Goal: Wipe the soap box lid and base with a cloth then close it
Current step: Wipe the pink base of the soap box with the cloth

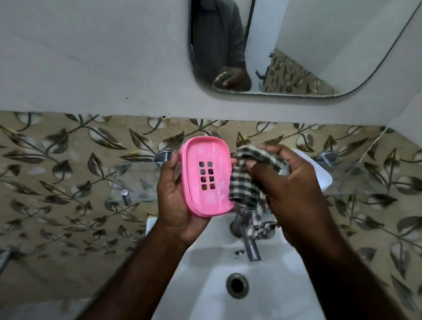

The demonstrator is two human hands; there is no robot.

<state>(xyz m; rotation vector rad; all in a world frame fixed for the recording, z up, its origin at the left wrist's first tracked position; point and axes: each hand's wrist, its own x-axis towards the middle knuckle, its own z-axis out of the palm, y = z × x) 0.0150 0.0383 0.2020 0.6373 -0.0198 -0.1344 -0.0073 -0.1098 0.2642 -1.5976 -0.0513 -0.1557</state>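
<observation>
Two hands met above the white sink: the left hand gripped the pink soap box base by its edges, slotted floor tilted toward the camera, while the right hand was closed around a bunched checked cloth whose fold touched the base's right rim. White residue streaked the pink plastic, so the step in hand looked like wiping the base — barely begun, by my reading. Next, the cloth would need pressing across the floor and around the drain holes, and the lid — possibly the white piece behind the right hand, though I could not tell — remained to be wiped and fitted.
</observation>
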